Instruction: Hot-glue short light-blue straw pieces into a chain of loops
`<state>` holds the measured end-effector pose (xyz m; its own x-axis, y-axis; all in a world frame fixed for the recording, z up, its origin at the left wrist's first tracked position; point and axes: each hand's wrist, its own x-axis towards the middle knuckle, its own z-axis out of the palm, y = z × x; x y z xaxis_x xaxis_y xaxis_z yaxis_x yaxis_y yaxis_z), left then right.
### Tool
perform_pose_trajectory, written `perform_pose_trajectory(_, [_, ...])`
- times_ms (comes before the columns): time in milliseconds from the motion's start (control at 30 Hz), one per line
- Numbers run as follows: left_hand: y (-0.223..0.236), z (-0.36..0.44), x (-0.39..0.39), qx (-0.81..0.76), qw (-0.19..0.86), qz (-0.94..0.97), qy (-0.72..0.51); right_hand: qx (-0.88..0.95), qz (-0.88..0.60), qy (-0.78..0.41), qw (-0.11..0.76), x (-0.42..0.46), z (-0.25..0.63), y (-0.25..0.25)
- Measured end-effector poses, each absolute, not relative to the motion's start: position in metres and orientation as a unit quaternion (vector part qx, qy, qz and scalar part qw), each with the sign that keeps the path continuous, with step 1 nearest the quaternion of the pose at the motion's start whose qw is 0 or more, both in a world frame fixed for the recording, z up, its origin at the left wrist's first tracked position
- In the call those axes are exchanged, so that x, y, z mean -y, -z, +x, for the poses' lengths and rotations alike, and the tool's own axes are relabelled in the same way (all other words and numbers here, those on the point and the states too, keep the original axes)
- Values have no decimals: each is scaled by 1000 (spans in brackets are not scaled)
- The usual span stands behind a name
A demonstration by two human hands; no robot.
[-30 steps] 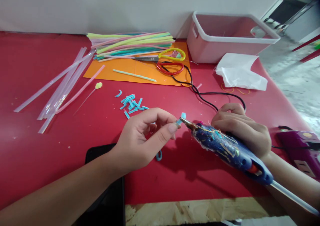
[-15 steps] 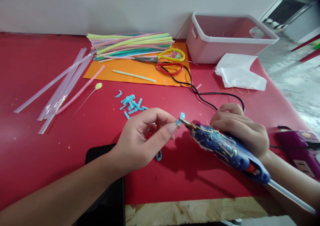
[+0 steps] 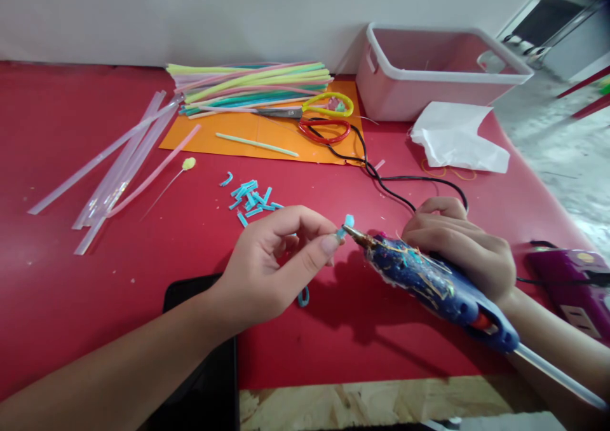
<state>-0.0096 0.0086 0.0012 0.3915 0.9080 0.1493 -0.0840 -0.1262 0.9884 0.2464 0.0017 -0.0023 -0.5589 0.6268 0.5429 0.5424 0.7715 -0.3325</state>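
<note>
Between thumb and forefinger, my left hand [image 3: 281, 259] pinches a small piece of blue pipe cleaner [image 3: 349, 220]. My right hand [image 3: 462, 246] is wrapped round a blue glue gun [image 3: 419, 278], smeared with dried glue and bits of thread. Its metal nozzle touches or nearly touches the blue piece. A clear glue stick [image 3: 557, 375] juts from the gun's back end. Beyond my left hand lies a pile of short blue pipe cleaner pieces [image 3: 250, 196]. Under that hand, a bent blue loop [image 3: 303, 297] rests on the red table [image 3: 295, 355].
Scissors [image 3: 305, 114] and a bundle of pipe cleaners [image 3: 248, 88] lie on orange paper [image 3: 200, 140]. A pink bin [image 3: 438, 94], white cloth-like sheet [image 3: 460, 137], purple power strip [image 3: 567, 285] and black phone-like slab [image 3: 204, 380] surround the hands. Plastic sleeves [image 3: 119, 164] lie left.
Almost nothing differs. The hands, glue gun and blue piece hold the same pose, and the whole view has shifted very slightly.
</note>
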Motion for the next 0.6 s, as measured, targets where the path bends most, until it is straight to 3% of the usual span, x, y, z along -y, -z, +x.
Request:
perform_pose_trajectory(233, [-1,-9,-8,-333,576,604,-438,860,-345,-53,372,0,247,5])
perform_pose_trajectory(600, [6,-9,-10,-309,547,624,-465,880,-330,-79,334,0,247,1])
